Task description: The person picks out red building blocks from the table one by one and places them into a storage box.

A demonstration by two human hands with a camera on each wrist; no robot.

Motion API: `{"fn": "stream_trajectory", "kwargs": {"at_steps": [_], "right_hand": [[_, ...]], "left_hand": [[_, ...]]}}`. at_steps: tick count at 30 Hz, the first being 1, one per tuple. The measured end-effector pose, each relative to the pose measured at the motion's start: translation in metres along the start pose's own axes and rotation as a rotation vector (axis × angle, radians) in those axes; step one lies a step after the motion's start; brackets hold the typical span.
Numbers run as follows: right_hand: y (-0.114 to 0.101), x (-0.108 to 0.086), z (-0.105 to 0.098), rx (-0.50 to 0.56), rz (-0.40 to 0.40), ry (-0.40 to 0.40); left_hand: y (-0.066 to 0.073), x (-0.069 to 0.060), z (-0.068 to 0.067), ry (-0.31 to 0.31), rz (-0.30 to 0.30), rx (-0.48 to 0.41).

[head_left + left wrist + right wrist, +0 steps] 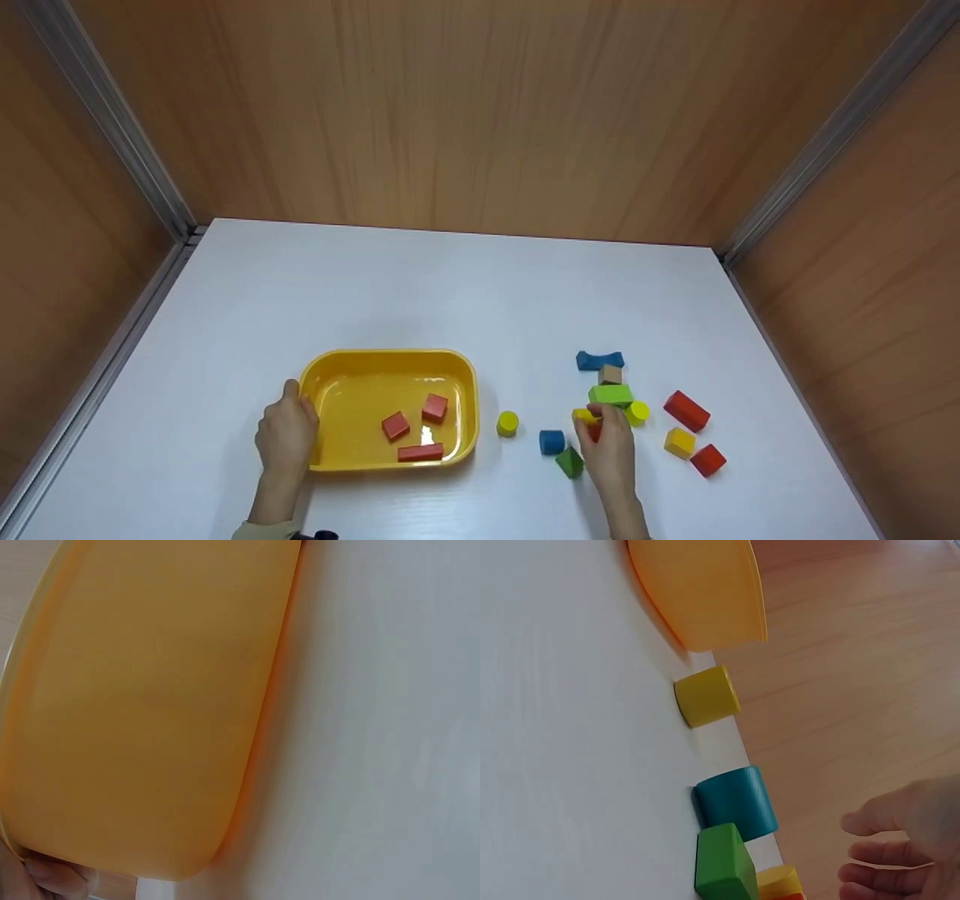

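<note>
The left hand (287, 431) grips the left rim of a yellow tray (390, 361); in the left wrist view its fingers (60, 879) show at the tray's rim. Inside the tray lie two red cubes (435, 408) and a flat red block (421, 453). Among the loose blocks is the right hand (611, 450), over a yellow block (580, 415) and a red block (594, 433) that it partly hides. In the right wrist view, its thumb and fingers are apart with nothing between them. A blue cylinder (552, 442) and a green triangular block (570, 463) lie left of it.
A yellow cylinder (508, 424) stands right of the tray. Beyond the right hand are a light green block (610, 395), a wooden cube (610, 374), a blue arched block (600, 361) and another yellow cylinder (637, 413). Red blocks (686, 411) and a yellow cube (679, 443) lie farther right.
</note>
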State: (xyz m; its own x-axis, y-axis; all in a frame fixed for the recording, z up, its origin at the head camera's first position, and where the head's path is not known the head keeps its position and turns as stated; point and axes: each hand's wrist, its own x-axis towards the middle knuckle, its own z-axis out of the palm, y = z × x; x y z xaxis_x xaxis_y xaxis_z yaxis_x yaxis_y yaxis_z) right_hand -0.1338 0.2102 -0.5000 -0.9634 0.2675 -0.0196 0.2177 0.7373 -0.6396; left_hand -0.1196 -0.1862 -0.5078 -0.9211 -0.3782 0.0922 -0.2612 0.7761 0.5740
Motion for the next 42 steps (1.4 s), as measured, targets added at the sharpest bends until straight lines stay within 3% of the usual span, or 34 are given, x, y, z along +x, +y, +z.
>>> {"fn": "stream_trajectory", "kwargs": {"at_steps": [7, 11, 22, 30, 37, 42], "right_hand": [[0.013, 0.000, -0.005, -0.026, 0.061, 0.011], [0.017, 0.001, -0.005, -0.030, 0.131, -0.006], [0.028, 0.002, -0.006, -0.041, 0.227, -0.105], [0.033, 0.002, -0.004, -0.055, 0.234, -0.147], [0.034, 0.002, -0.004, -0.073, 0.173, -0.138], [0.034, 0.003, -0.003, -0.088, 0.176, -0.141]], "left_hand": [[-0.001, 0.000, 0.001, 0.027, 0.031, -0.018], [0.000, 0.000, 0.001, 0.018, 0.018, -0.019], [0.000, 0.000, 0.001, 0.024, 0.009, -0.023], [-0.001, -0.001, 0.000, 0.016, 0.007, -0.020], [-0.001, -0.001, 0.001, 0.024, 0.037, -0.021], [-0.001, 0.000, 0.001, -0.002, 0.010, -0.024]]}}
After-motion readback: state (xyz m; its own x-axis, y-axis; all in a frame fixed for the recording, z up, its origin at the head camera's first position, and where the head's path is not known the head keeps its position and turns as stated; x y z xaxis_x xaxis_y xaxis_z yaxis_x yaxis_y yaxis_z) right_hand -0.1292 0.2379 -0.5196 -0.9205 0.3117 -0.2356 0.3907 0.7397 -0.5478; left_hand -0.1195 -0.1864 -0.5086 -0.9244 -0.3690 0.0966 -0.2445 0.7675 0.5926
